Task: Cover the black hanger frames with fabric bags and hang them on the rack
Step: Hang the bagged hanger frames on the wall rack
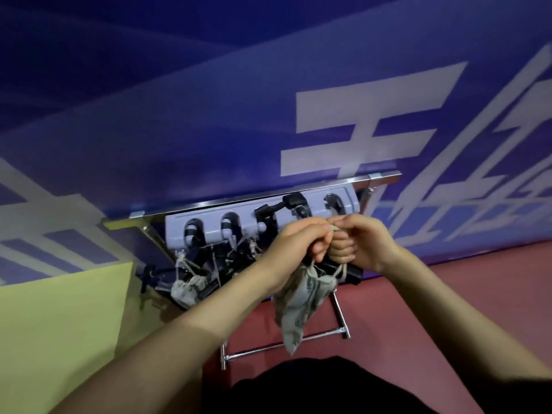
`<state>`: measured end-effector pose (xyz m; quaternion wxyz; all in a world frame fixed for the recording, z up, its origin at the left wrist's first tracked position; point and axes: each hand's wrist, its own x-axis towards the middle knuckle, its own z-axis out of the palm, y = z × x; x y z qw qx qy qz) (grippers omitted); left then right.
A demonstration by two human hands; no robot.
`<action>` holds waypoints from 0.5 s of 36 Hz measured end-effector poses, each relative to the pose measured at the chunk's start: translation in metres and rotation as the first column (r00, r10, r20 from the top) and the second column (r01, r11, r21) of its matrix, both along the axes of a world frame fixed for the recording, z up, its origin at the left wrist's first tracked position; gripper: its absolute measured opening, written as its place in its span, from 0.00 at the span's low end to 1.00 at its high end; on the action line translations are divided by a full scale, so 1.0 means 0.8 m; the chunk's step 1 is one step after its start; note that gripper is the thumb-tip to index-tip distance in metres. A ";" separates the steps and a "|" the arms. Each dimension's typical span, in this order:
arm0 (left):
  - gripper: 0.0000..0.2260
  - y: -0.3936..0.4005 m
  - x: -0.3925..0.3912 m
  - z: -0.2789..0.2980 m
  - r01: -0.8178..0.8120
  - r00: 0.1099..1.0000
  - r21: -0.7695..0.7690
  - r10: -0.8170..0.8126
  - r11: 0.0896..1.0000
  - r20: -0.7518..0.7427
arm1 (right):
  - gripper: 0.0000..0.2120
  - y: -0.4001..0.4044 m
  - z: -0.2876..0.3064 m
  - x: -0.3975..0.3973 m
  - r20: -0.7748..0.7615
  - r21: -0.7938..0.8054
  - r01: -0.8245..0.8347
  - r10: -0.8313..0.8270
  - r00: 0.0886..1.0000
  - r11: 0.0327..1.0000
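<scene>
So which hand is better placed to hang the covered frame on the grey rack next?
Probably the left hand: it grips the neck of the patterned fabric bag carrying its weight, below the grey plastic wall rack. The right hand only pinches the drawstring end.

Dim light all round, with a cool blue cast over the wall banner (209, 130). The brightest patch sits on the forearms and both hands, left hand (301, 243) and right hand (363, 240), lit from the front and above. A thin glint runs along the metal rail (268, 194). Dark shadow pools under the grey rack (257, 218), swallowing detail there. Motion blur softens the white lettering, and the wide lens bends and tilts straight lines towards the edges. The bottom edge falls to near black.
</scene>
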<state>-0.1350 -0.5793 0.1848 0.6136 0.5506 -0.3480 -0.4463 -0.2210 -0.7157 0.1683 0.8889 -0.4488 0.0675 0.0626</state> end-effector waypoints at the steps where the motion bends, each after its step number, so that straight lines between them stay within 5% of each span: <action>1: 0.13 -0.011 -0.007 0.003 0.026 1.000 0.005 -0.026 1.000 -0.003 | 0.16 -0.009 0.002 -0.011 0.018 0.013 0.016 -0.016 1.000 1.000; 7: 0.12 -0.078 -0.023 0.006 0.151 0.985 0.077 -0.157 0.986 0.068 | 0.17 -0.055 -0.003 -0.067 0.057 -0.135 0.308 -0.303 0.951 0.942; 10: 0.13 -0.104 -0.022 -0.011 0.136 0.984 0.176 -0.154 0.975 0.091 | 0.10 -0.073 -0.014 -0.082 0.014 -0.287 0.427 -0.441 0.897 0.858; 18: 0.11 -0.133 -0.037 -0.065 0.124 0.978 0.456 -0.186 0.881 0.092 | 0.10 -0.094 -0.072 -0.095 -0.088 -0.741 0.321 -0.559 0.824 0.590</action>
